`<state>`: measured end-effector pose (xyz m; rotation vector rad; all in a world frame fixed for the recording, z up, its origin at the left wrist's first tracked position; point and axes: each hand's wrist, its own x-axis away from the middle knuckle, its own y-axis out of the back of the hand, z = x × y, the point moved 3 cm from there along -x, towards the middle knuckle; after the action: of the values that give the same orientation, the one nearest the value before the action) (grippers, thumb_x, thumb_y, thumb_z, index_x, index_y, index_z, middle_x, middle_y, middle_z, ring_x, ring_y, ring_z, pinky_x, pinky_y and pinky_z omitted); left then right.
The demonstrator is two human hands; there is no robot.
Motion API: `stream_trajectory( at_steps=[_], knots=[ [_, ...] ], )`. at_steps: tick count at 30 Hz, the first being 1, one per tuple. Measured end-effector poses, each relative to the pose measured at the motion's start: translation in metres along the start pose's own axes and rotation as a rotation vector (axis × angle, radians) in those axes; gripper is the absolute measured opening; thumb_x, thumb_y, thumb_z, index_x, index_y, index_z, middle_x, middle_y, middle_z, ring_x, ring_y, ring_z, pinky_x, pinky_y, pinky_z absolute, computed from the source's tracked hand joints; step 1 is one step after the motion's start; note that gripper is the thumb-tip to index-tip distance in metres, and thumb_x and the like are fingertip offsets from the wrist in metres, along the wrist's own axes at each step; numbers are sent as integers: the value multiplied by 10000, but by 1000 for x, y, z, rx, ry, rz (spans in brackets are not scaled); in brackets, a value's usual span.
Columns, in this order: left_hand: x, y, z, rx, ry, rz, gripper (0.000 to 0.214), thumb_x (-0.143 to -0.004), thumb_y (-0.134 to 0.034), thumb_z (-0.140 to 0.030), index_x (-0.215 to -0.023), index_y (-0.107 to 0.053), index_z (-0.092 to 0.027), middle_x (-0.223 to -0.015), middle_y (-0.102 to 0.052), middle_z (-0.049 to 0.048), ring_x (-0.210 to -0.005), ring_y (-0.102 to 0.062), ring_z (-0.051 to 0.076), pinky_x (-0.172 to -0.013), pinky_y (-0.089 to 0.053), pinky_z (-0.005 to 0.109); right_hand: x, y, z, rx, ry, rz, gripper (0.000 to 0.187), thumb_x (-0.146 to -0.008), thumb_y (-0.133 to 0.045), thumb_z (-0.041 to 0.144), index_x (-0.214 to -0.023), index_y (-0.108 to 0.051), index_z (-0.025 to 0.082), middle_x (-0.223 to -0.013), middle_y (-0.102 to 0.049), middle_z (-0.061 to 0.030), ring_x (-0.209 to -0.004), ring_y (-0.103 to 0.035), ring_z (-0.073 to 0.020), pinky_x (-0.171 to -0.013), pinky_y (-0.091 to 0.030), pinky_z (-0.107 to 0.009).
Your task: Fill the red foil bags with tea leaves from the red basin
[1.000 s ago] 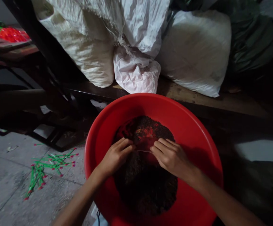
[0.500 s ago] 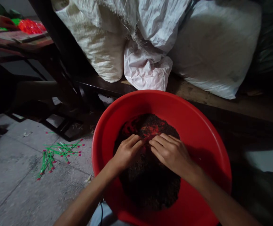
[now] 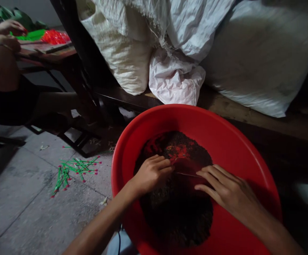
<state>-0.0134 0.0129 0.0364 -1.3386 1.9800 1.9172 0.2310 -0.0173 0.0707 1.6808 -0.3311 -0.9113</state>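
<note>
A big red plastic basin [image 3: 223, 131] sits before me, holding a heap of dark crumbly material [image 3: 177, 212] with red specks at its far side. Both my hands are inside it. My left hand [image 3: 151, 173] has its fingers curled together and pinches one end of a thin stick [image 3: 187, 174] lying across the heap. My right hand [image 3: 227, 191] lies to the right, fingers stretched over the heap, its fingertips at the stick's other end.
White stuffed sacks [image 3: 249, 53] lie on a wooden bench [image 3: 249, 113] behind the basin. Green sticks with red tips [image 3: 74, 170] are scattered on the concrete floor at left. Another person's hands [image 3: 5, 33] work at a table [image 3: 44, 49] with red and green pieces at far left.
My hands have drawn apart, the right one sliding rightward, and a thin stick now shows stretched between them. The view has shifted left, so the other person's hands show more.
</note>
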Motion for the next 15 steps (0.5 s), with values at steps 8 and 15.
stream_trajectory(
  at_steps=[8, 15],
  knots=[
    [-14, -1, 3, -85, 7, 78, 175, -1002, -511, -161, -874, -627, -192, -821, -645, 35, -758, -578, 185, -696, -397, 363, -2, -6, -3, -163, -123, -44, 243, -1041, -565, 113, -819, -582, 211, -746, -625, -11, -723, -586, -178, -740, -455, -342],
    [-16, -4, 5, -116, -9, 114, 141, -948, -521, -87, -923, -626, -178, -862, -647, 37, -773, -587, 187, -704, -416, 356, -10, -14, 1, -184, -159, -17, 72, -1044, -607, 166, -990, -646, 194, -896, -679, -24, -845, -628, -187, -812, -466, -334]
  ],
)
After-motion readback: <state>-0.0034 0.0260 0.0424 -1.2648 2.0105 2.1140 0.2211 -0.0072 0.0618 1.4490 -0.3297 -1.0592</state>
